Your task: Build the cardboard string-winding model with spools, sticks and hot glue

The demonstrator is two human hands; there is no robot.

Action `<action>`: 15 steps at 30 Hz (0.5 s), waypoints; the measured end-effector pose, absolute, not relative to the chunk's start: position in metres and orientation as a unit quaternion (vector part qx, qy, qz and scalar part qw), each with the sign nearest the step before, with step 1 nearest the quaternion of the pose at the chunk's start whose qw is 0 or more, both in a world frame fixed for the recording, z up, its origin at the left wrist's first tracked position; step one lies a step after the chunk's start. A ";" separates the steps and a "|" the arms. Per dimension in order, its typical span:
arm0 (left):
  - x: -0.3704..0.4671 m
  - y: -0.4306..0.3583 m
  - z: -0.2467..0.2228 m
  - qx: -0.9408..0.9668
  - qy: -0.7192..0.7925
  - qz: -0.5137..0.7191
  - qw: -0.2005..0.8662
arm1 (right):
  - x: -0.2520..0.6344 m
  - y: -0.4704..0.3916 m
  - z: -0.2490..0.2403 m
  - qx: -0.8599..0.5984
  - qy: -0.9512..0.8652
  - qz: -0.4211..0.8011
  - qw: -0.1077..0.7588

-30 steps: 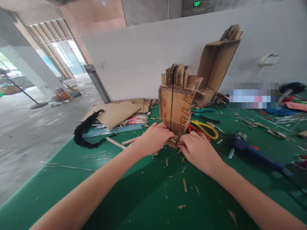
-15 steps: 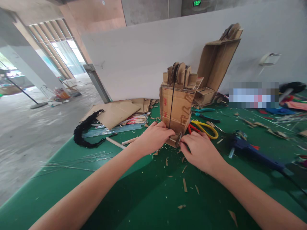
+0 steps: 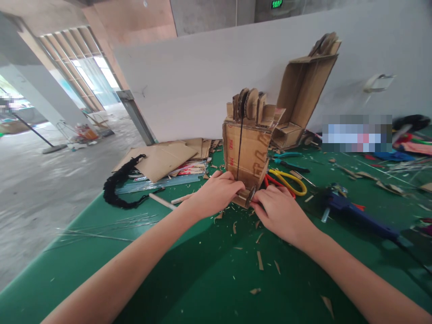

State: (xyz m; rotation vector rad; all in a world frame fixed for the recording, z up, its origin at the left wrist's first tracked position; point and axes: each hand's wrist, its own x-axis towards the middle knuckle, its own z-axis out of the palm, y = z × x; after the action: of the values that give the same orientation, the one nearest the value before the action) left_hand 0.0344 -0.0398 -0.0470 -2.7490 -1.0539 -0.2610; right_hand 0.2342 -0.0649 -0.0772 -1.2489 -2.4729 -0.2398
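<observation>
A tall cardboard model (image 3: 248,148) with round cardboard discs (image 3: 249,103) on top stands on the green table before me. A black string (image 3: 240,144) runs from the discs down its front face to its low base. My left hand (image 3: 219,192) has its fingers curled over the left side of that base, where the string ends out of sight. With fingers bent in a pinch, my right hand (image 3: 278,207) grips the base's right side, beside a small upright cardboard piece (image 3: 251,193). The fingertips of both hands are partly hidden.
Right of the model lie yellow-and-red handled pliers (image 3: 288,181), teal-handled pliers (image 3: 292,165) and a blue glue gun (image 3: 357,213). Behind stands another cardboard structure (image 3: 303,94). Flat cardboard sheets (image 3: 165,159), a black yarn bundle (image 3: 116,184) and thin clear sticks (image 3: 104,229) lie left. Scraps litter the table.
The model's top has tilted slightly to the left. Both hands keep their places at its base, with the right hand shifted very slightly left.
</observation>
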 end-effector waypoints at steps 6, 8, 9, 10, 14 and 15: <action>0.035 -0.040 -0.047 -0.927 -0.353 -0.088 0.094 | 0.235 -0.065 -0.078 -0.432 -0.877 -0.080 0.192; 0.035 -0.040 -0.047 -0.927 -0.353 -0.087 0.095 | 0.235 -0.065 -0.078 -0.430 -0.878 -0.079 0.197; 0.035 -0.040 -0.048 -0.927 -0.353 -0.087 0.097 | 0.235 -0.065 -0.078 -0.431 -0.877 -0.078 0.198; 0.035 -0.040 -0.048 -0.927 -0.352 -0.087 0.099 | 0.235 -0.065 -0.078 -0.432 -0.876 -0.076 0.199; 0.035 -0.041 -0.046 -0.927 -0.349 -0.082 0.108 | 0.234 -0.066 -0.078 -0.434 -0.875 -0.065 0.204; 0.034 -0.041 -0.045 -0.928 -0.347 -0.080 0.108 | 0.234 -0.066 -0.077 -0.434 -0.875 -0.064 0.204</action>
State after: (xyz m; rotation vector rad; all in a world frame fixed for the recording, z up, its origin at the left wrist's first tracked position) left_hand 0.0345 -0.0412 -0.0450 -2.7304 -1.0208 -0.2357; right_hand 0.2336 -0.0664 -0.0774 -1.2111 -2.4409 -0.1780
